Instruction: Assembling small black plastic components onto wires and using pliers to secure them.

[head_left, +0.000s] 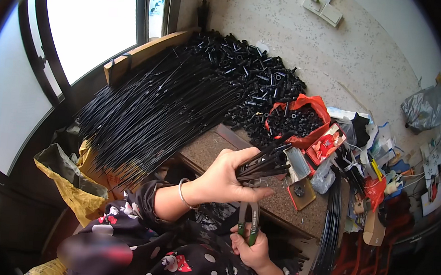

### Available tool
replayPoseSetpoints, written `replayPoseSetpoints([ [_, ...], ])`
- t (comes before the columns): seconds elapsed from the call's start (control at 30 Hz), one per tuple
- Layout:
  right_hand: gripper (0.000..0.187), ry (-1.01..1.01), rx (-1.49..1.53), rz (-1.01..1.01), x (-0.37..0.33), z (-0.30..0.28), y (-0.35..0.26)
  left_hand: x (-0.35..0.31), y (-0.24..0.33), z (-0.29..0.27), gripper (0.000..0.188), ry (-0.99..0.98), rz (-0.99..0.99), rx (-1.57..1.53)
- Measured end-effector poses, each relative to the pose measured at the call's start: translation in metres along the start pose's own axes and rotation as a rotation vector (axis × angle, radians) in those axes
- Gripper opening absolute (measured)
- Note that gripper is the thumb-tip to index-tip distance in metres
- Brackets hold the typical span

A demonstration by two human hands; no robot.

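Observation:
My left hand (223,176), with a bangle on its wrist, is wrapped round a bundle of thin black rods (263,167) above the table's front edge. The rod ends stick out past my fingers toward the right. Below it, my right hand (254,251) is closed round the green grips of a pair of pliers (248,218). The pliers point up at the underside of my left hand; their tip is hidden there, so I cannot tell whether they grip anything.
A large pile of long black rods (156,102) and a heap of short black tube parts (256,71) cover the back of the table (204,149). A red bag (312,105) holds small black parts. More rods (331,227) hang over the right edge. A yellow sack (69,180) stands left.

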State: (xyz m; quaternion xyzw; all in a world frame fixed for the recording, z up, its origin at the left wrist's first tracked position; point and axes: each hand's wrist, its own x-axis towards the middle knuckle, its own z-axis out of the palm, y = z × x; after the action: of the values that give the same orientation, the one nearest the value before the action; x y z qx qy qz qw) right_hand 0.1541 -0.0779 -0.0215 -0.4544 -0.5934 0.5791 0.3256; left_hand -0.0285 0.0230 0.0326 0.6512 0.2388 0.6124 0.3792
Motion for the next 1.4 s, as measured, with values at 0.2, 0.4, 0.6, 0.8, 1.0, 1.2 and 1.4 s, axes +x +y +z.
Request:
replayPoseSetpoints([
  [0.2,0.015,0.366,-0.539,-0.445,0.015,-0.005,-0.001,-0.003,0.003,0.005,0.027,0.064,-0.109,-0.203],
  [0.4,0.015,0.324,-0.524,-0.340,0.005,0.007,0.000,-0.014,-0.016,0.011,0.028,0.160,0.043,-0.074],
  [0.6,0.017,0.210,-0.501,-0.189,-0.001,-0.008,-0.013,-0.019,-0.012,0.008,0.024,0.181,0.027,-0.048],
  [0.8,0.021,0.379,-0.303,-0.228,0.012,-0.038,-0.018,-0.015,-0.021,-0.007,0.023,-0.076,-0.138,-0.402],
  [1.0,0.020,0.337,0.067,-0.516,0.042,-0.020,-0.071,-0.023,-0.022,0.011,0.023,-0.218,-0.216,-0.409],
  [1.2,0.033,0.355,-0.063,-0.798,0.048,-0.009,-0.062,-0.027,-0.034,0.016,0.027,-0.078,-0.086,-0.194],
  [1.4,0.048,0.421,-0.045,-0.579,0.056,-0.019,-0.058,-0.031,-0.034,0.009,0.028,-0.213,-0.061,-0.190],
])
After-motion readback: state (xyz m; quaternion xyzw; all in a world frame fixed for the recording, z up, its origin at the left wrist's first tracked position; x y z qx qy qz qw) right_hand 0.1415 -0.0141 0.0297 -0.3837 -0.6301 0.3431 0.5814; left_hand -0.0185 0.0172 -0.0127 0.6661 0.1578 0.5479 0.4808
